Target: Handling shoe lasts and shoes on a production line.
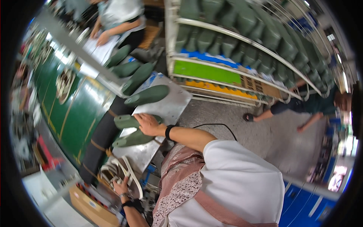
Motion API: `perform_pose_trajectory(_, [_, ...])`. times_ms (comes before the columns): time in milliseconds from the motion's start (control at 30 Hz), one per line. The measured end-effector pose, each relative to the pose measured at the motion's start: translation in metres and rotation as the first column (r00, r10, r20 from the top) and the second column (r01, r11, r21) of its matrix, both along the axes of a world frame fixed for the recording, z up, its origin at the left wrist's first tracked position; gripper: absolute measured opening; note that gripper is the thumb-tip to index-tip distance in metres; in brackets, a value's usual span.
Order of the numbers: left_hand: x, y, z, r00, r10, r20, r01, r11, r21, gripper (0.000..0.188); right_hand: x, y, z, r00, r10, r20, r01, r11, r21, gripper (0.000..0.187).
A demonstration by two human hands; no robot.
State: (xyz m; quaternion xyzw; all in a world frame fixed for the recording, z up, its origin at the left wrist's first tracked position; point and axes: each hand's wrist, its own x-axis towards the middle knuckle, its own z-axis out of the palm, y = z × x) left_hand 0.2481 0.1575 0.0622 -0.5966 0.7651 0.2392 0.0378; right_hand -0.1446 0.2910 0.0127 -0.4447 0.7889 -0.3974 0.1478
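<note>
My right hand (148, 124) lies over a green shoe last (126, 121) on a metal table (177, 96), its fingers curled onto the last. Just below it is another green shoe last (132, 139). Above my right hand, several more lasts lie in a row, among them a green last (147, 95). At the table's lower end, my left hand (121, 187) grips a brown and white shoe (109, 172). A pale shoe sole (133, 178) stands tilted beside that hand; whether it belongs to the same shoe I cannot tell.
A green conveyor belt (75, 117) carrying a shoe (65, 85) runs along the left, past a dark padded roller (99, 142). A white rack (227, 28) of lasts stands upper right. One co-worker (123, 22) handles papers; another person (314, 106) is at right. A cardboard box (90, 206) sits lower left.
</note>
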Motion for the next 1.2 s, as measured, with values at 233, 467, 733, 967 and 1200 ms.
perform_pose_trajectory(233, [-0.001,-0.048,-0.004,0.999,-0.046,-0.003,0.046,0.983,0.18,0.072,0.03,0.015,-0.018,0.981,-0.086,-0.175,0.066,0.991,-0.12,0.045])
perform_pose_trajectory(467, [-0.046,-0.101,0.105,0.928,-0.344,-0.146,0.346,0.938,-0.008,0.051,0.02,0.009,0.012,0.98,-0.199,-0.016,0.199,0.98,-0.022,0.047])
perform_pose_trajectory(733, [-0.139,-0.243,0.136,0.701,-0.707,0.092,0.662,0.598,-0.452,0.058,0.048,0.003,0.039,0.854,-0.403,0.33,0.385,0.915,0.121,0.042])
perform_pose_trajectory(967, [-0.247,-0.349,0.082,0.723,-0.646,0.246,0.687,0.631,-0.361,0.05,0.053,0.003,0.039,0.352,-0.55,0.757,0.654,0.724,0.222,0.052])
perform_pose_trajectory(1200, [-0.343,-0.337,0.039,0.701,-0.685,0.2,0.684,0.567,-0.459,0.075,0.028,-0.044,0.037,0.051,-0.567,0.822,0.775,0.542,0.325,0.078])
